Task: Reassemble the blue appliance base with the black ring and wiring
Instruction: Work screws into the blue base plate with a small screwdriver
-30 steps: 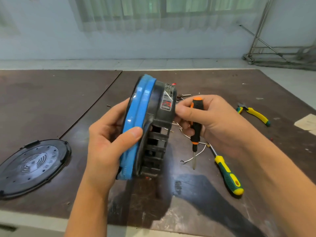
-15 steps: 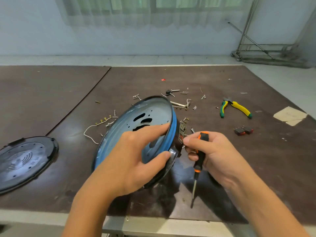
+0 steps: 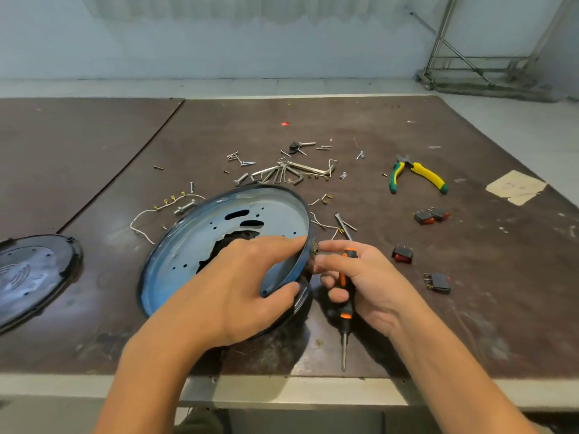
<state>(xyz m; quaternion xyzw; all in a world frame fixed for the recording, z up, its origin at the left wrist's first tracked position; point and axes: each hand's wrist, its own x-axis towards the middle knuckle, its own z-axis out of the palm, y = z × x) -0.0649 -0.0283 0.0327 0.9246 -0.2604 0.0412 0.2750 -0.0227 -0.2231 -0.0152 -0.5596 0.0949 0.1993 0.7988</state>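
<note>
Our left hand pinches the tilted blue base at its four-o'clock rim; our right hand, curled round the screwdriver, lies nearer the black ring, at three o'clock.

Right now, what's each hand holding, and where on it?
Left hand grips the blue base at its right rim. Right hand holds the screwdriver by its orange-black handle.
</note>
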